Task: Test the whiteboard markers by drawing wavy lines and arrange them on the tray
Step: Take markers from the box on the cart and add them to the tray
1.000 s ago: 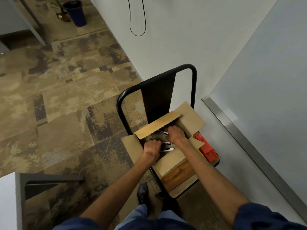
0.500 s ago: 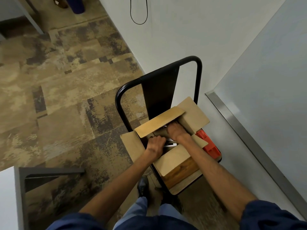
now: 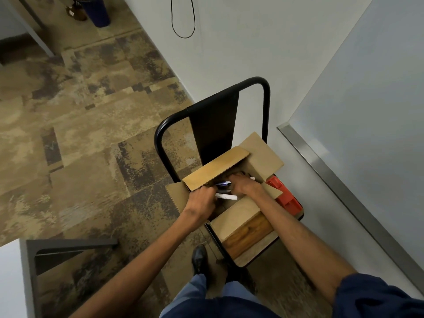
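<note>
An open cardboard box (image 3: 206, 173) rests on the seat of a black-framed chair (image 3: 265, 104). Both my hands are inside it. My left hand (image 3: 202, 200) is closed around a white whiteboard marker (image 3: 227, 196) whose end sticks out to the right. My right hand (image 3: 244, 184) is curled over a second marker with a dark blue body (image 3: 223, 184), whose left end shows; another white tip (image 3: 252, 178) peeks out past the fingers. The whiteboard (image 3: 367, 111) fills the right side, with its metal tray rail (image 3: 321, 161) along the lower edge.
A red plastic object (image 3: 285, 197) lies on the chair seat beside the box. A white wall with a hanging black cable (image 3: 183, 31) stands behind the chair. Patterned carpet (image 3: 80, 134) spreads to the left. A table corner (image 3: 13, 271) sits at the lower left. My shoe (image 3: 199, 258) shows below.
Both hands have stayed inside the box. The marker ends now stick out more plainly between them, and my left hand has shifted slightly.
</note>
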Available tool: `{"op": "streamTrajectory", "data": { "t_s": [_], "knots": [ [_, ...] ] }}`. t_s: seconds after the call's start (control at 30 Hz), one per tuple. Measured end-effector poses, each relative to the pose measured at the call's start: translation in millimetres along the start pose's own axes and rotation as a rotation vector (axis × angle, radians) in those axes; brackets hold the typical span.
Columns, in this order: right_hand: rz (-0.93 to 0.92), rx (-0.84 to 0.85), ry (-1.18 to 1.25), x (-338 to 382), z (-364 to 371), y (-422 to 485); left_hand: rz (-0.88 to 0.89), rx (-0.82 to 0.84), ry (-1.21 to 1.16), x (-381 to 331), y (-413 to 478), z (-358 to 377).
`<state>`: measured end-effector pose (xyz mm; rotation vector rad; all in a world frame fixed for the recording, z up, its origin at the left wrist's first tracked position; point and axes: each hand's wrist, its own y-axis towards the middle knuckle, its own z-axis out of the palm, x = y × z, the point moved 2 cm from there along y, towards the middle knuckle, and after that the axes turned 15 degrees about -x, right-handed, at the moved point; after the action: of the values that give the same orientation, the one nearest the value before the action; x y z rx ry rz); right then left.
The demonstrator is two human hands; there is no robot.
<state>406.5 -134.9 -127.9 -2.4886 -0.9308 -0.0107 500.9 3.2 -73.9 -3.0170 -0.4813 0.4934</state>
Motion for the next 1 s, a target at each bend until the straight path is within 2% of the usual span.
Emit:
{"op": "streamTrajectory", "data": {
  "t_s": [0.23, 0.5, 0.6, 0.73, 0.87, 1.0],
  "knots": [
    [-0.054, -0.054, -0.103, 8, 2, -4, 0.052, -0.061, -0.085, 9, -10, -6],
    [-0.105, -0.343, 0.151, 4, -45, -38, 0.224, -0.279, -0.235, 3, -18, -25],
    [-0.049, -0.41, 0.288, -2, -64, -60, 0.304, -0.316, -0.27, -6, -18, -36],
    [0.019, -0.49, 0.349, -13, -81, -97, 0.404, -0.301, -0.287, -16, -12, -48],
    [0.147, -0.592, 0.334, -36, -80, -140, 0.522, -0.331, -0.31, -41, -10, -62],
    [0.321, -0.734, 0.419, -65, -69, -195, 0.634, -0.303, -0.366, -86, -13, -70]
  ]
}}
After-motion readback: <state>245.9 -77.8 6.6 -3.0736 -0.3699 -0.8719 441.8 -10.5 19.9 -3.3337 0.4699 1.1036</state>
